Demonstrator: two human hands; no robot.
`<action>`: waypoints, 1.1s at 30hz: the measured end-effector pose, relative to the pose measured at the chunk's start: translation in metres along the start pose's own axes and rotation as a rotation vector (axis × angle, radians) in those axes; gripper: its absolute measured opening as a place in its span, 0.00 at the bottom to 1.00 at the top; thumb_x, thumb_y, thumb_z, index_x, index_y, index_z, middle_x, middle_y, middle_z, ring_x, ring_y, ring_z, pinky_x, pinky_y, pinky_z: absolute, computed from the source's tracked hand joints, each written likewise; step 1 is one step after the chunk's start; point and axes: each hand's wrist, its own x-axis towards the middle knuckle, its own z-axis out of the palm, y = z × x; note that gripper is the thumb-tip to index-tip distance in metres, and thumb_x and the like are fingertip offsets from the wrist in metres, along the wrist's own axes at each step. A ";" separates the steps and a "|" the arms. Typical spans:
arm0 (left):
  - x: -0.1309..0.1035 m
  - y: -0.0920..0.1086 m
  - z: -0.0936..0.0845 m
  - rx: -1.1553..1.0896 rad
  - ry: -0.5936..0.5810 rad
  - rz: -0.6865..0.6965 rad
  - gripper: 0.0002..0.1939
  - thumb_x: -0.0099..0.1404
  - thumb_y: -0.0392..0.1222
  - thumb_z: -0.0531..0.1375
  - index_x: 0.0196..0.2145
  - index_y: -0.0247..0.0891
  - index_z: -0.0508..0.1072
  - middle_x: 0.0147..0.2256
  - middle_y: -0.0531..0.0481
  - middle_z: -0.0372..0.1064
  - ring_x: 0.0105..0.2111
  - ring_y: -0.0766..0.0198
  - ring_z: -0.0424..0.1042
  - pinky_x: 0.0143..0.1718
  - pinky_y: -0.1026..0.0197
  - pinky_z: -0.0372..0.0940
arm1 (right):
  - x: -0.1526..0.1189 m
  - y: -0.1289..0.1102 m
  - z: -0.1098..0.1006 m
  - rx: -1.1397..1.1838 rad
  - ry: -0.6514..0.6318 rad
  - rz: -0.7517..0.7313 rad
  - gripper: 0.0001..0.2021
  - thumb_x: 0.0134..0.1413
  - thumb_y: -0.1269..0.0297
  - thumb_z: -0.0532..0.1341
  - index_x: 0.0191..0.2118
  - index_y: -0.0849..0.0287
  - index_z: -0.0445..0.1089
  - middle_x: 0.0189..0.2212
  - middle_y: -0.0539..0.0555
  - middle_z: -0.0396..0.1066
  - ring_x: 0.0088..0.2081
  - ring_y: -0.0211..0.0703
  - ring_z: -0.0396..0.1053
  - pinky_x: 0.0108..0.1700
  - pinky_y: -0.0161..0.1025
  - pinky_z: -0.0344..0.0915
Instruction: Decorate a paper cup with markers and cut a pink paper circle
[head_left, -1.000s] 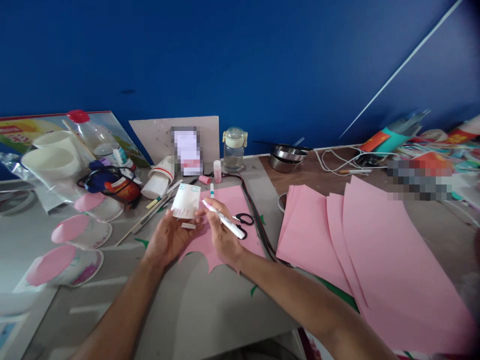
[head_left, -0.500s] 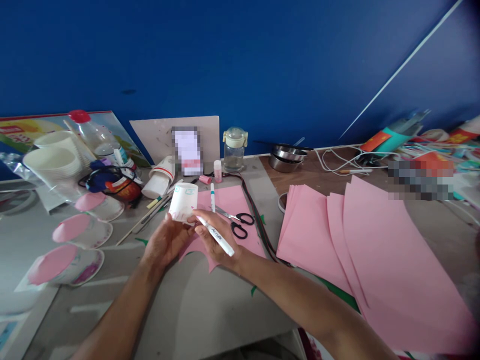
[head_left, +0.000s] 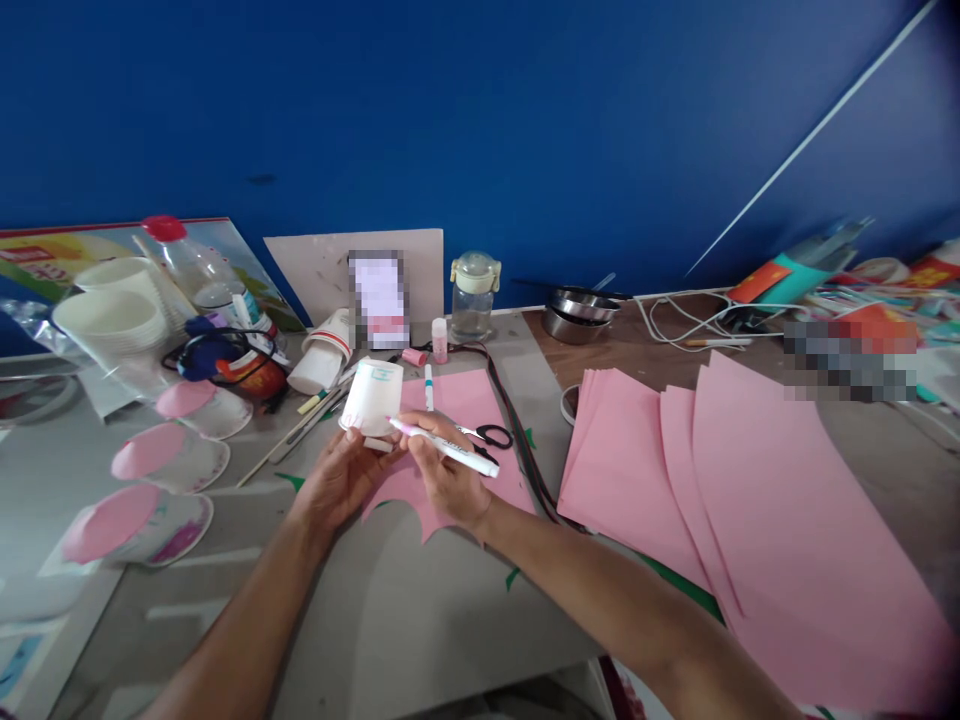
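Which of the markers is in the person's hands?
The pink-tipped white marker, gripped by the right hand; the teal-banded marker lies beyond, held by neither hand.

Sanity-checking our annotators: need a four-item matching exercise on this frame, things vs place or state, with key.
1. left hand
2. right hand
3. scissors
4. clear jar

A. gripping a white marker
B. standing before the blue wall
C. holding a paper cup
D. lying on the scalloped pink sheet

Pairs: 1-C, 2-A, 3-D, 4-B
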 end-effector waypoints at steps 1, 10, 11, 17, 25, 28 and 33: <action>0.000 0.000 0.000 0.000 -0.003 -0.004 0.16 0.54 0.44 0.71 0.38 0.33 0.77 0.36 0.44 0.78 0.36 0.60 0.77 0.43 0.59 0.73 | -0.001 0.001 0.000 -0.002 0.006 0.032 0.14 0.65 0.53 0.54 0.46 0.55 0.70 0.37 0.55 0.75 0.39 0.44 0.74 0.44 0.43 0.72; 0.000 -0.001 -0.001 0.014 0.011 -0.022 0.20 0.51 0.44 0.72 0.40 0.33 0.77 0.37 0.45 0.78 0.34 0.60 0.76 0.42 0.57 0.73 | 0.000 -0.001 0.001 0.024 -0.025 0.044 0.10 0.62 0.57 0.57 0.41 0.55 0.70 0.36 0.54 0.75 0.40 0.44 0.74 0.44 0.42 0.72; -0.001 -0.001 0.000 0.015 0.017 -0.018 0.20 0.51 0.44 0.72 0.40 0.33 0.77 0.36 0.45 0.78 0.34 0.61 0.76 0.41 0.57 0.73 | 0.001 -0.001 0.001 0.026 -0.027 0.025 0.09 0.62 0.57 0.57 0.41 0.55 0.71 0.36 0.54 0.75 0.40 0.44 0.74 0.45 0.42 0.71; -0.001 0.000 0.001 0.042 0.018 -0.022 0.17 0.51 0.45 0.72 0.36 0.32 0.77 0.35 0.45 0.78 0.32 0.62 0.75 0.41 0.58 0.73 | 0.002 0.000 0.001 0.016 -0.024 -0.004 0.09 0.62 0.59 0.57 0.41 0.56 0.72 0.35 0.53 0.76 0.40 0.43 0.74 0.45 0.41 0.71; -0.001 -0.001 -0.002 0.048 0.032 -0.022 0.19 0.50 0.45 0.73 0.37 0.32 0.78 0.33 0.46 0.77 0.31 0.62 0.75 0.40 0.59 0.73 | 0.003 -0.002 0.001 0.013 -0.047 0.009 0.08 0.61 0.61 0.57 0.40 0.56 0.71 0.35 0.53 0.75 0.37 0.42 0.74 0.41 0.40 0.71; -0.001 -0.001 -0.001 0.056 0.019 -0.022 0.19 0.50 0.46 0.73 0.37 0.32 0.78 0.32 0.46 0.77 0.30 0.63 0.74 0.39 0.59 0.74 | 0.002 -0.002 0.000 0.013 -0.076 0.018 0.08 0.61 0.60 0.57 0.39 0.56 0.71 0.33 0.53 0.75 0.34 0.41 0.73 0.39 0.39 0.71; -0.001 -0.001 0.001 0.063 0.022 -0.014 0.19 0.50 0.46 0.73 0.37 0.32 0.78 0.33 0.45 0.78 0.31 0.62 0.75 0.39 0.59 0.74 | 0.001 -0.001 0.000 0.032 -0.077 0.052 0.10 0.62 0.57 0.57 0.39 0.56 0.71 0.33 0.53 0.75 0.34 0.41 0.73 0.38 0.39 0.71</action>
